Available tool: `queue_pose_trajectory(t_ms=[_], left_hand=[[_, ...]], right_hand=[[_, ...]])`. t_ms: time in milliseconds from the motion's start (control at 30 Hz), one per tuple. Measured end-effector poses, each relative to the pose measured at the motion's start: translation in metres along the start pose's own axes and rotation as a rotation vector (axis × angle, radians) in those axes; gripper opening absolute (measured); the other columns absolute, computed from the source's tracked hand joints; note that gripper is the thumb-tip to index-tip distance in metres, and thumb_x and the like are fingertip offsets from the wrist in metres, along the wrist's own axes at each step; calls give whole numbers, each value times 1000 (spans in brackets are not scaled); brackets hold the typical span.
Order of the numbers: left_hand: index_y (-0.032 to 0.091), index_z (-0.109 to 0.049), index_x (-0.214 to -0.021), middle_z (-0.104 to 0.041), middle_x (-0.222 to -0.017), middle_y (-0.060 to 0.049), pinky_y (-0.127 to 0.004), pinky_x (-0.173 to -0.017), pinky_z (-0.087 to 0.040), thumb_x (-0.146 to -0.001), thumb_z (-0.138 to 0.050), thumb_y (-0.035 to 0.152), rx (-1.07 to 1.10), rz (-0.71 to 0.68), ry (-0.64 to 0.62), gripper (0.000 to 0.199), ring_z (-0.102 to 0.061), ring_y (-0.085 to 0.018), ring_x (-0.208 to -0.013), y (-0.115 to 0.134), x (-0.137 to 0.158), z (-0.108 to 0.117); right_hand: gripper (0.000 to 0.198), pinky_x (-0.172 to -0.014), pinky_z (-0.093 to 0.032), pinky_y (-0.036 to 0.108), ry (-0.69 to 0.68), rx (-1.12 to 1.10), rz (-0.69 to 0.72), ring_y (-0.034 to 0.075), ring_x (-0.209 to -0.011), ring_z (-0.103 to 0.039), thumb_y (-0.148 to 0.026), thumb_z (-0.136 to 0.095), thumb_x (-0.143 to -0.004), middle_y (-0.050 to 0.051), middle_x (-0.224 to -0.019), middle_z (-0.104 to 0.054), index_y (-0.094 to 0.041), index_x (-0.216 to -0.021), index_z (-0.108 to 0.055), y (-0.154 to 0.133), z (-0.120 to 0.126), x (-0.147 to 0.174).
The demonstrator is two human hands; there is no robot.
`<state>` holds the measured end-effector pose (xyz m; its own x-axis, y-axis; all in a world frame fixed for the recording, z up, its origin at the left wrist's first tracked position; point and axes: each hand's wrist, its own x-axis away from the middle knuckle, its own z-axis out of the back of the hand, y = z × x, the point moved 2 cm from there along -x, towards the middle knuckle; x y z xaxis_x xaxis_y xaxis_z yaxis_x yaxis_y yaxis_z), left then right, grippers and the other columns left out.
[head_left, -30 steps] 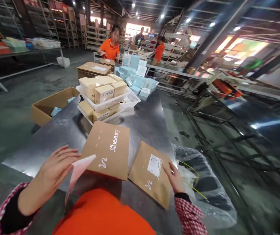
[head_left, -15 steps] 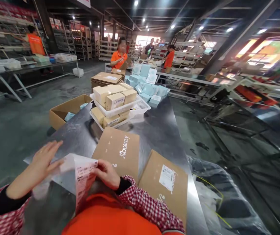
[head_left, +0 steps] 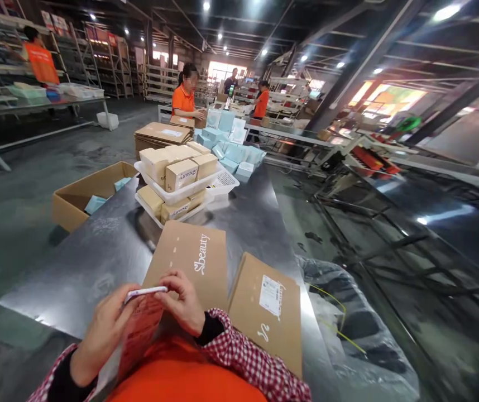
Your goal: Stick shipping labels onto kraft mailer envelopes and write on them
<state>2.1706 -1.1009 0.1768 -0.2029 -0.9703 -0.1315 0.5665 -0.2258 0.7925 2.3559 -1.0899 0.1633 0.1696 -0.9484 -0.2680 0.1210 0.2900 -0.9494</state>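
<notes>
Head view: left hand (head_left: 104, 326) and right hand (head_left: 184, 304) pinch a thin pinkish-white printed sheet (head_left: 142, 321) near the grey metal table (head_left: 97, 251) edge.

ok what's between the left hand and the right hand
In the head view, a printed paper sheet spans the gap between the left hand and the right hand, held by both.

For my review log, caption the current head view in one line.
Left hand and right hand hold a printed sheet near a cardboard package lettered "beauty".

white tub (head_left: 108, 120), on floor | shelving (head_left: 162, 79), behind | ceiling lights (head_left: 206, 6), lit
</notes>
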Motion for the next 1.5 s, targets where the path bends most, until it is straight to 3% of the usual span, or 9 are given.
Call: queue_pose_trajectory(t_ms=[133, 300, 633, 733, 867, 1033, 1200, 1333, 1500], left_hand=[[21, -62, -87, -66, -70, 3, -21, -56, -46, -86, -49, 49, 26, 23, -62, 31, -59, -14, -60, -3, -10, -7], [21, -59, -96, -68, -84, 1, -21, -69, -49, -89, -47, 43, 145, 13, -116, 26, -64, -15, -77, -7, -16, -17], [20, -58, -81, -61, -67, 3, -22, -58, -44, -88, -46, 52, 108, 77, -93, 35, -57, -15, -62, -16, -19, -28], [18, -56, -67, -54, -57, 3, -22, -54, -40, -89, -41, 55, 48, 33, -124, 45, -52, -13, -55, -34, -14, -30], [19, -65, -75, -64, -69, 0, -23, -62, -44, -94, -35, 48, -38, -4, -319, 46, -60, -16, -66, -52, -4, -29], [25, -73, -96, -69, -106, -6, -30, -86, -51, -94, -38, 44, -81, -113, -387, 39, -63, -21, -99, -56, -3, -42], [27, -75, -87, -58, -133, -6, -47, -106, -40, -93, -41, 38, -129, -157, -424, 36, -47, -28, -128, -62, -10, -63], [25, -75, -84, -58, -134, -7, -48, -106, -40, -93, -41, 37, -115, -166, -417, 38, -47, -28, -129, -71, -9, -68], [23, -75, -81, -59, -133, -9, -47, -106, -41, -92, -43, 41, -133, -195, -384, 39, -47, -29, -129, -85, -7, -74]], right_hand=[[28, -72, -45, 27, 11, -138, -134, 15, -80, -55, -46, -67, -78, 3, -86, -60, -18, -80, -63, 12, 1, 2], [40, -68, -43, 25, -115, -352, -320, 13, -72, -53, -46, -74, -71, 0, -81, -59, -18, -97, -62, 32, 0, -1], [15, -66, -43, 26, 108, -67, -186, 14, -71, -55, -31, -61, -82, 1, -74, -62, -18, -79, -67, 27, 0, 5], [19, -62, -43, 25, 205, -41, -151, 13, -66, -54, -34, -54, -86, 0, -70, -59, -18, -81, -62, 32, 23, -10], [23, -56, -44, 24, 539, 30, -146, 13, -61, -51, -40, -51, -84, 0, -73, -56, -18, -92, -53, 53, 93, -57], [41, -72, -49, 32, 209, 346, -289, 19, -78, -59, -26, -68, -65, 2, -88, -62, -18, -100, -48, 93, 134, -100], [57, -87, -45, 37, 30, 812, -314, 25, -100, -58, -21, -67, -70, 13, -111, -61, -13, -122, -46, 101, 120, -99], [81, -99, -35, 47, 102, 1194, -355, 37, -123, -42, -40, -67, -76, 29, -140, -37, -4, -140, -31, 90, 100, -90], [56, -112, -13, 53, -188, 1178, -116, 29, -137, -26, -50, -44, -92, 11, -148, -36, -23, -140, -40, 100, 70, -86]])
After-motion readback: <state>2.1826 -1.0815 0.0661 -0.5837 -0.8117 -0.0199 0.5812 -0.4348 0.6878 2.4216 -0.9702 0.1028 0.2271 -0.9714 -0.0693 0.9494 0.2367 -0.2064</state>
